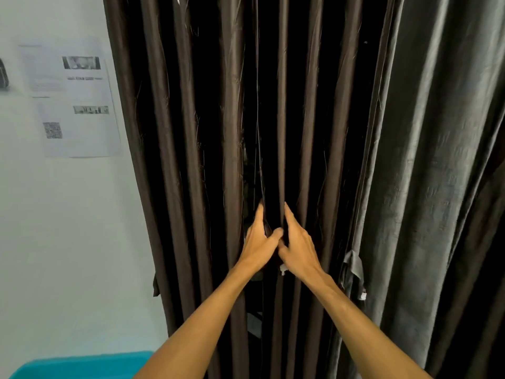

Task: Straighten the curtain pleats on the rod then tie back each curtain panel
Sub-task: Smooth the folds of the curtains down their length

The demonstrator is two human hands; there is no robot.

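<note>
Glossy dark brown curtain panel point(232, 105), hanging in long vertical pleats and filling the middle of the view; the rod lies above the frame and is not seen. A pale grey curtain panel point(437, 132) of crinkled fabric hangs just to the right of the brown curtain panel, its edge touching it.

Both bare forearms reach up to one narrow central pleat point(281, 105) of the brown curtain panel. The left hand point(258, 244) grips that pleat from its left side, with the fingers point(259, 214) curled into the fold and the thumb laid across its front. The right hand point(299, 247) pinches the same pleat from the right, forefinger pointing up along the fabric. The two hands touch each other.

Step in hand, by judgement: straightening the pleats, this fold being evened out at mid-height. Neither panel is tied back yet. A short grey fabric tie-back tab point(354, 266) hangs loose at the brown curtain panel's right edge.

The next move probably calls for running the pinch along the fold, then taking the neighbouring pleats in turn, so that all hang parallel before any gathering.

Left of the brown curtain panel are a white wall point(54, 214) with a printed paper sheet point(76, 105) and, lower down, a teal plastic object point(82, 365) that cannot be identified.
</note>
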